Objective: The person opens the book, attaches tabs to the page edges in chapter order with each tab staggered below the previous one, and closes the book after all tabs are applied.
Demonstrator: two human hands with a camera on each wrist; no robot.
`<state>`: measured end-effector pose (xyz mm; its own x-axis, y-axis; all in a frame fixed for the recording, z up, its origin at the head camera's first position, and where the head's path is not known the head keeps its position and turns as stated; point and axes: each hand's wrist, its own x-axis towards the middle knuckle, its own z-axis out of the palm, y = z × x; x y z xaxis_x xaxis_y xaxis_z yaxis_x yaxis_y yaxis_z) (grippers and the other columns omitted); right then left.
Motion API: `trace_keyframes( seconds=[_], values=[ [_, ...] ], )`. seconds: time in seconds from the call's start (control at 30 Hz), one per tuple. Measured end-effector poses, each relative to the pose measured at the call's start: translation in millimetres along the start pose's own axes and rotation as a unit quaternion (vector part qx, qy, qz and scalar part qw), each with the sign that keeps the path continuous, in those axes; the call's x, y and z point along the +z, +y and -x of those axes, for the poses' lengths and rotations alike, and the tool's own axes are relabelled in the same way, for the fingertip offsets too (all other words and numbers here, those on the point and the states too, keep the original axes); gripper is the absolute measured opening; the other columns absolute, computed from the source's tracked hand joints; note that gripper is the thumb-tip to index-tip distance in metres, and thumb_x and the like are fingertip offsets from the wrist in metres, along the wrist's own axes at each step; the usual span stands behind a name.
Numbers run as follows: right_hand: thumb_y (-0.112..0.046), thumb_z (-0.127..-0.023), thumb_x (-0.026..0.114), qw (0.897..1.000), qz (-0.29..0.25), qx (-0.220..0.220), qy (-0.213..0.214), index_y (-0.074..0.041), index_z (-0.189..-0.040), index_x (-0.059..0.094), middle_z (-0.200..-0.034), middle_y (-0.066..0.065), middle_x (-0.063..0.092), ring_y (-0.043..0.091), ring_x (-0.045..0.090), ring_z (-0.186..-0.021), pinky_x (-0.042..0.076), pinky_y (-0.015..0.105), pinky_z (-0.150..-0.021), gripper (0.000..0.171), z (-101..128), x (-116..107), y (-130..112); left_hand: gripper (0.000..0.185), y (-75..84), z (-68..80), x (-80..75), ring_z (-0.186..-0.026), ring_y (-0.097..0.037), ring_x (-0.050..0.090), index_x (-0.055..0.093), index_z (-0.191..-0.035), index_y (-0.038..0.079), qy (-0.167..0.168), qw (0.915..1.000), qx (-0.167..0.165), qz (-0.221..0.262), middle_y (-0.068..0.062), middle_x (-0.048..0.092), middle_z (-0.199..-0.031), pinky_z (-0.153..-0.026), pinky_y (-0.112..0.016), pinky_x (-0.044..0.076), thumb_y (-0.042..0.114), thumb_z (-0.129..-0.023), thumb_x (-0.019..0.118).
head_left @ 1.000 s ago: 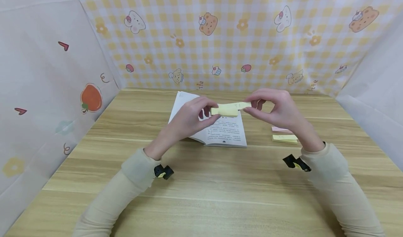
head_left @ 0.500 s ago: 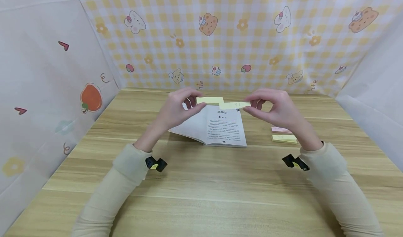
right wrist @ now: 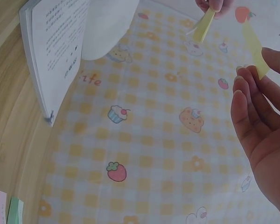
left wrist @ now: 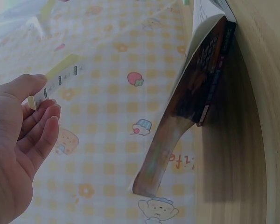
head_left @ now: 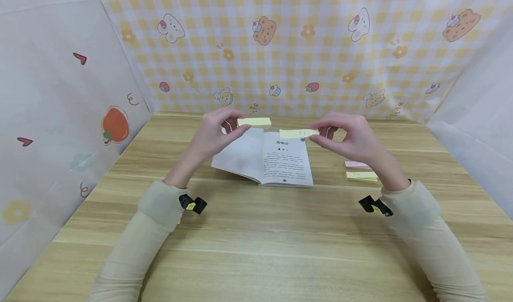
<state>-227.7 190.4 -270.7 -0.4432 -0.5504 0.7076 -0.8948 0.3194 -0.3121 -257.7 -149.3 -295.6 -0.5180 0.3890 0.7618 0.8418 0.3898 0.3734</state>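
I am sitting at a wooden table [head_left: 256, 257] walled in by checked yellow cloth printed with little bears and cupcakes. My left hand [head_left: 212, 135] is pinching the pad of yellow sticky notes [head_left: 254, 122] by its near end, holding it up over the open book [head_left: 276, 161]. My right hand [head_left: 352, 137] is pinching a single yellow note [head_left: 298, 133] by one end, and the two papers are hanging apart in the air. I think I am doing best by keeping the loose note flat and gripping only its edge, so the sticky strip is not curling onto my fingers. There are no containers here; past my right wrist, a pink pad [head_left: 358, 164] and a yellow pad [head_left: 362, 175] are lying beside the book.
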Motion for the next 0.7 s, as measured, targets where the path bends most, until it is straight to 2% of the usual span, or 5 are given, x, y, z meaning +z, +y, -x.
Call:
trace_keyframes(
  seconds=[0.23, 0.7],
  values=[
    [0.007, -0.079, 0.080, 1.000, 0.002, 0.003, -0.002, -0.004, -0.100, 0.077, -0.082, -0.005, 0.069, 0.005, 0.059, -0.072, 0.049, 0.016, -0.067, 0.024, 0.3, 0.4, 2.0, 0.020, -10.2, 2.5, -9.0, -0.070, -0.018, 0.060, 0.072, -0.102, -0.004, 0.006, 0.9991, -0.038, -0.016, -0.010, 0.067, -0.081, -0.064, -0.018, 0.050, 0.005, -0.086, 0.080],
    [0.007, -0.079, 0.080, 1.000, 0.004, 0.015, -0.008, -0.005, -0.100, 0.077, -0.083, -0.006, 0.069, 0.005, 0.058, -0.072, 0.049, 0.016, -0.067, 0.024, 0.8, 1.4, 1.9, 0.020, -39.5, 10.7, -32.3, -0.070, -0.020, 0.063, 0.072, -0.105, -0.006, 0.029, 0.9942, -0.097, -0.035, -0.014, 0.068, -0.082, -0.063, -0.016, 0.051, 0.008, -0.091, 0.075]
  ],
)
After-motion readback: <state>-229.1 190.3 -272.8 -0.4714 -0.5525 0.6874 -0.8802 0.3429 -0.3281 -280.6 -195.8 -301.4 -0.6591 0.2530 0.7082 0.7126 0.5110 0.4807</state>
